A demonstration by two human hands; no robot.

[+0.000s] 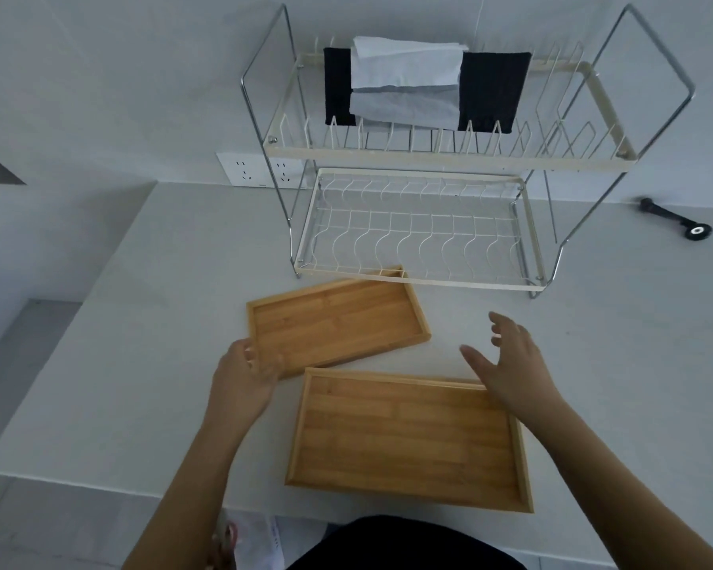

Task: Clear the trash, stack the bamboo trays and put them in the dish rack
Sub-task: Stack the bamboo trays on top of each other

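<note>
Two bamboo trays lie on the white table. The smaller tray (334,320) sits further back, its far corner touching the front rim of the dish rack (416,277). My left hand (248,374) grips that tray's near left corner. The larger tray (404,438) lies closer to me, near the table's front edge. My right hand (507,359) hovers with spread fingers above the larger tray's far right corner and holds nothing. The rack is a two-tier wire frame; its lower shelf holds nothing.
On the rack's upper shelf (449,154) lie black and white folded cloths (420,84). A black tool (671,218) rests at the back right. A wall socket (248,168) sits behind the rack's left leg. A bag (256,540) shows below the table's edge.
</note>
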